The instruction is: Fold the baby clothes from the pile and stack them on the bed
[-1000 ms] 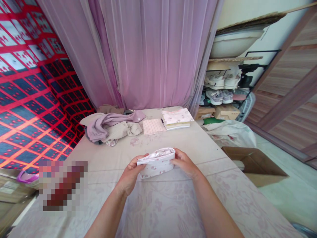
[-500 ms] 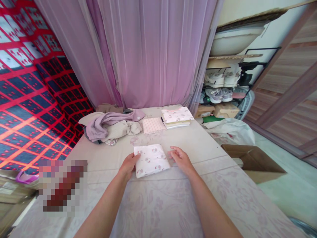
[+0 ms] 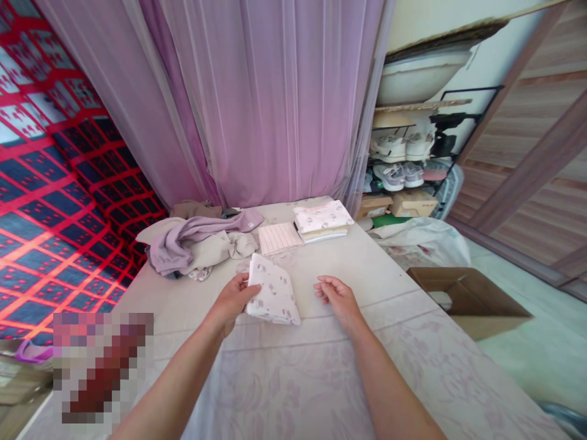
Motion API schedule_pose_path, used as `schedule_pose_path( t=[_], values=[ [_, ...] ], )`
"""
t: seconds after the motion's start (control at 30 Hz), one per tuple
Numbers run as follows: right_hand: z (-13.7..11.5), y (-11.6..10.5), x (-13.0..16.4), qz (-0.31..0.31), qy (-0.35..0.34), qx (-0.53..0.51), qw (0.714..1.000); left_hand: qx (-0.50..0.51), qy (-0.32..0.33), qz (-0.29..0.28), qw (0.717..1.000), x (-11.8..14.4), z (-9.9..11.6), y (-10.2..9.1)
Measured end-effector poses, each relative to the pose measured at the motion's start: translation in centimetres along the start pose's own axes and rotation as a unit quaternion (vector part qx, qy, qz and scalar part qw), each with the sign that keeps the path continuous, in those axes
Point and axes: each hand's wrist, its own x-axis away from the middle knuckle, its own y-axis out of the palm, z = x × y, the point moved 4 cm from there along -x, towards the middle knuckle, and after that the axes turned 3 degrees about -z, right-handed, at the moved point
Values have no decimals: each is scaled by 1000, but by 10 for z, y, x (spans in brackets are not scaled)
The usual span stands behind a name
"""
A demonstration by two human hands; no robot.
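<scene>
A white folded garment (image 3: 274, 292) with a small printed pattern is tilted up off the bedsheet, gripped along its left side. My left hand (image 3: 237, 299) has its thumb on the near face and its fingers behind, where they are partly hidden. To the right of the garment, my right hand (image 3: 337, 296) hovers over the sheet with fingers loosely curved and apart, touching nothing. Beyond them lies a striped pink folded piece (image 3: 280, 238), beside a stack of folded clothes (image 3: 323, 216) with a printed piece on top.
A loose heap of mauve and beige clothes (image 3: 197, 241) lies at the back left of the patterned bed (image 3: 312, 379). Purple curtains (image 3: 275, 104) hang behind. On the right are a shoe rack (image 3: 403, 156), a plastic bag (image 3: 422, 238) and an open cardboard box (image 3: 468, 296).
My left hand has tilted the folded garment up and turned it, its right side swinging nearer. My right hand stays apart from it. The camera view has shifted slightly right.
</scene>
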Motion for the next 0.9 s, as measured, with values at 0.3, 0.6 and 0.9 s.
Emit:
schedule_pose_path(
  t=[0.3,0.6,0.9],
  values=[
    [3,2,-2,5,12,-30,999,42,97,-9,994,-91,107,8],
    [7,3,-3,7,9,-30,999,97,-2,95,991,-196,44,16],
    [13,8,-1,-6,-10,28,1000,97,-10,134,986,-221,17,9]
  ],
)
